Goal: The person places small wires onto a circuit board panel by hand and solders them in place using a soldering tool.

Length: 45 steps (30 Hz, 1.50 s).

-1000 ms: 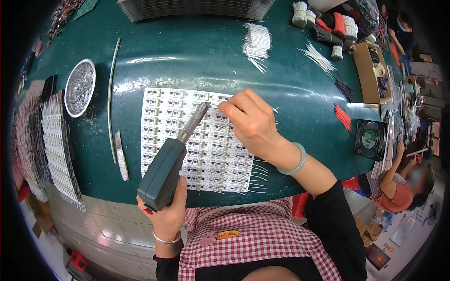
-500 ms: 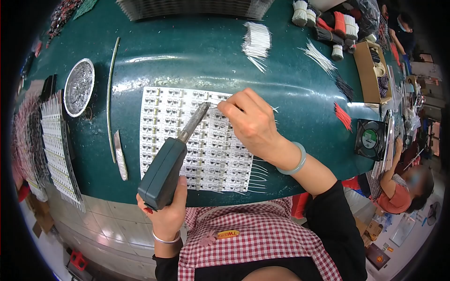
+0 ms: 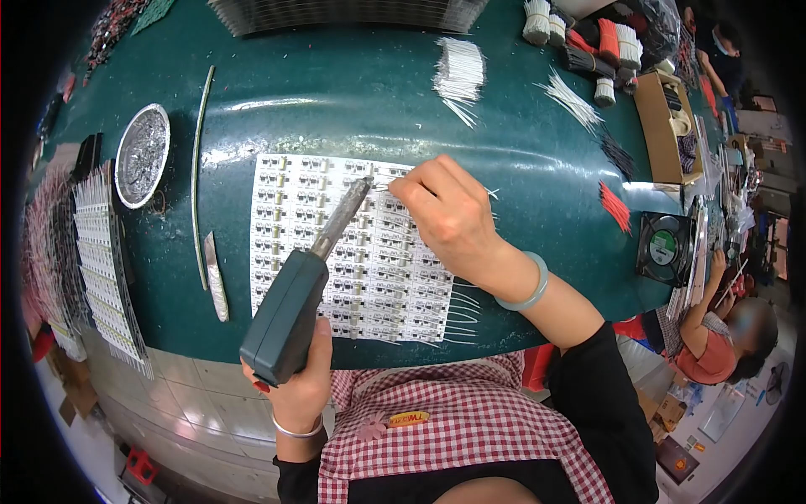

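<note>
My left hand [image 3: 302, 374] is wrapped around the dark green handle of a soldering iron [image 3: 290, 315]. Its metal tip rests on or just above a white panel of small circuit boards [image 3: 315, 244], near the upper middle. Close to the right of the tip, my right hand [image 3: 449, 218] is closed in a pinch over the panel. A thin white wire [image 3: 380, 182] shows at those fingertips, its far end hidden by the hand. More white wires [image 3: 464, 311] stick out from the panel's right edge.
White wires [image 3: 460, 71] lie in a pile at the back. Left are a bowl of metal scraps [image 3: 141, 157], a long thin rod [image 3: 198, 168], a wrapped knife [image 3: 217, 281] and stacked panels [image 3: 105, 260]. A fan [image 3: 663, 248] and a carton [image 3: 663, 126] stand right; a co-worker [image 3: 714, 340] sits beyond.
The soldering iron has shifted slightly left and down, so its tip sits a little farther from my right fingertips. My right hand has barely moved.
</note>
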Tool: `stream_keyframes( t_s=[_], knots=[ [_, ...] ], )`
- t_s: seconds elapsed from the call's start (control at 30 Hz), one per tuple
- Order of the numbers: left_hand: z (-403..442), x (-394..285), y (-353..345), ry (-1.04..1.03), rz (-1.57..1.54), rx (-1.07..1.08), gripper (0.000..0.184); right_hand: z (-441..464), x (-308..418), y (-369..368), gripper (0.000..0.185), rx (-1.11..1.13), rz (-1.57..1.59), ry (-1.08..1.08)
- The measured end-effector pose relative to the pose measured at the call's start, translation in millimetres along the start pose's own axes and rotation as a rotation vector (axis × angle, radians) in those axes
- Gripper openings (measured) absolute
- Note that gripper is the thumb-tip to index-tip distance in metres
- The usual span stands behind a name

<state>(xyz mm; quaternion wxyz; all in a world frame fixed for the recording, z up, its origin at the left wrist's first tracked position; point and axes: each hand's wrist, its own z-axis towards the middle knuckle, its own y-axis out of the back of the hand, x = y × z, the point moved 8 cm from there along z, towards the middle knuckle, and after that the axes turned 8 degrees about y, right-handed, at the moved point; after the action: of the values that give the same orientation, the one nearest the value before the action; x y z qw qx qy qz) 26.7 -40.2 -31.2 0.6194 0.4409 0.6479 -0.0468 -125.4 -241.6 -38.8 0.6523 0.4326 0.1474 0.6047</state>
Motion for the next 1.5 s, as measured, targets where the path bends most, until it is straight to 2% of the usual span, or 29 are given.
stream_keyframes(
  t_s=[0.57, 0.67, 0.77, 0.87, 0.97, 1.37, 1.5],
  knots=[
    [-1, 4, 3, 0.086, -0.098, 0.011, 0.027, 10, 15, 34, 0.025, 0.017, -0.003, -0.03],
    [-2, 7, 5, 0.061, -0.08, -0.005, 0.027, 6, 14, 19, 0.025, 0.015, 0.057, 0.001],
    [-3, 3, 3, -0.16, -0.005, 0.029, 0.03, 0, 9, 7, 0.025, 0.019, 0.038, 0.002],
    [-2, 4, 2, -0.141, -0.018, 0.038, 0.028, -1, 6, 5, 0.025, 0.024, 0.031, -0.003],
    [-3, 10, 1, 0.099, -0.101, 0.025, 0.024, -2, 6, 4, 0.025, 0.019, 0.033, -0.008],
    [-4, 5, -2, 0.005, -0.025, 0.022, 0.018, -1, 7, 4, 0.023, 0.007, 0.035, 0.009],
    [-4, 5, -5, 0.063, -0.055, 0.059, 0.016, 0, 8, 4, 0.022, 0.014, 0.026, 0.015]
  ],
)
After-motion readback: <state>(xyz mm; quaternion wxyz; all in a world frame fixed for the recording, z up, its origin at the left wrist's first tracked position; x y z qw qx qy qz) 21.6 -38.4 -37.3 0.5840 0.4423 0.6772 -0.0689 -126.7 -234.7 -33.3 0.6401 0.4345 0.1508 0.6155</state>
